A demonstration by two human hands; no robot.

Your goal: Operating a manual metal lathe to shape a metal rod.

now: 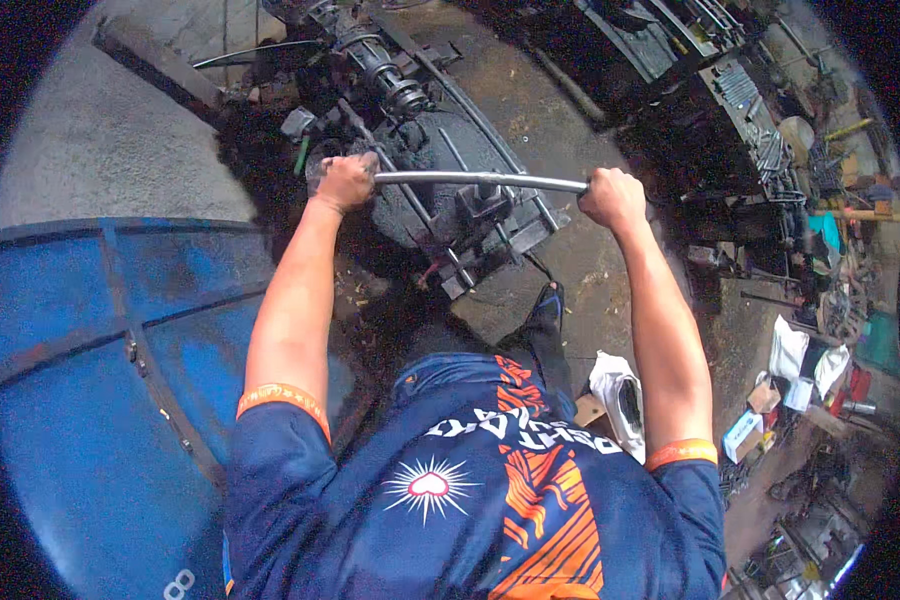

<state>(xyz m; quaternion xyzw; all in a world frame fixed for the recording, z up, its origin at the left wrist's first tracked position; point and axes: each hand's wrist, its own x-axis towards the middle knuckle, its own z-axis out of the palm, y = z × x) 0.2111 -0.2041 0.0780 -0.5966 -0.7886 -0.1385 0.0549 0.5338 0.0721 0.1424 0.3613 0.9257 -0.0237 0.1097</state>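
A smooth silvery metal bar (435, 178) lies crosswise between my hands, over a greasy machine with long rails (475, 128). My left hand (348, 182) is closed round its left end. Round the right end, the fingers of my right hand (613, 200) are wrapped as a fist. The bar looks slightly bowed. Beneath its middle sits a dark metal block (487, 204) on the machine; whether the two touch I cannot tell. Beyond my left hand are the machine's round, stepped metal parts (402, 97) and a green-handled tool (302, 153).
A large blue metal panel (60, 290) fills the left side. On the right, a dark bench (755, 120) carries rows of metal tools, with cluttered boxes and bags (790, 350) nearer me. A white sack (618, 392) rests by my right side. My foot (548, 300) stands close to the machine.
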